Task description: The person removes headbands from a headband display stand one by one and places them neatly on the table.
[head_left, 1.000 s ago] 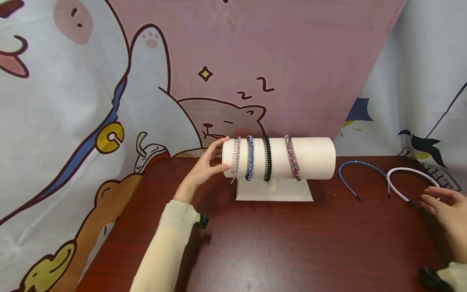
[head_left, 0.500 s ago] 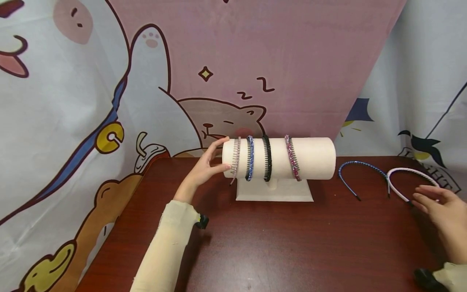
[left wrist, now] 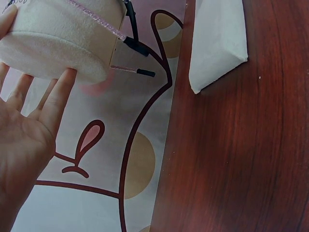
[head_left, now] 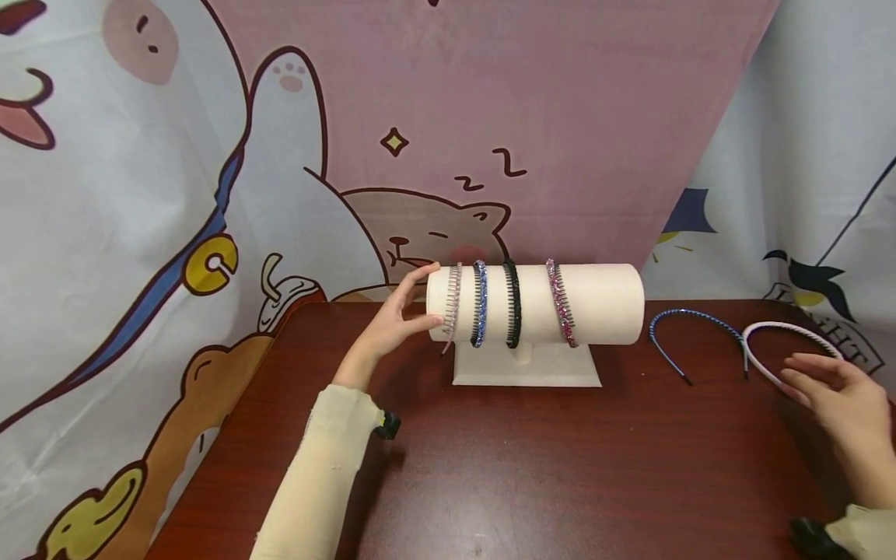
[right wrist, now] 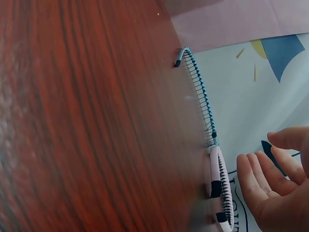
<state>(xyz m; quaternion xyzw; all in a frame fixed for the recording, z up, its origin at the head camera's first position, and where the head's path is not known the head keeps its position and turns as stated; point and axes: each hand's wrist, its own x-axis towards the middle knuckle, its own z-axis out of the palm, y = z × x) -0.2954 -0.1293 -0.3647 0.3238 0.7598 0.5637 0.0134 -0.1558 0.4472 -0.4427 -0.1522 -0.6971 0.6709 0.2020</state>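
A white cylindrical headband stand bears a pale pink toothed headband, a glittery blue one, a black one and a glittery pink one. My left hand holds the roll's left end between thumb and fingers; in the left wrist view its fingertips touch the end face. Beyond the stand's right side lie a blue headband and a white headband on the table. My right hand, fingers loosely bent and holding nothing, hovers by the white headband, covering part of it.
The stand's flat base sits near the back of the dark red-brown wooden table. Cartoon-printed cloth hangs close behind the table and on both sides.
My right hand has moved a little left, over the near part of the white headband. The left hand and the stand have stayed still.
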